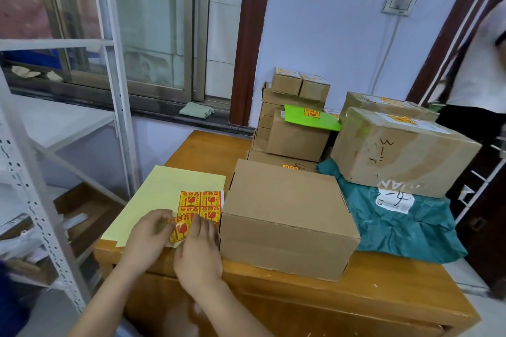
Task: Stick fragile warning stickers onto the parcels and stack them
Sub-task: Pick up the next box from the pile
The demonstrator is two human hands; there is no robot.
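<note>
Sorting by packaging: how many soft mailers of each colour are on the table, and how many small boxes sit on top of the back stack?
Bright green mailer: 1
Teal mailer: 1
Small boxes on top of the back stack: 2
Total: 4

Red-yellow sticker half-peeled off sheet; plain brown box just right, unstickered; labelled parcels stacked behind.

Both hands, left hand and right hand, pinch one sticker above the sticker sheet, beside a plain box on the desk.
</note>
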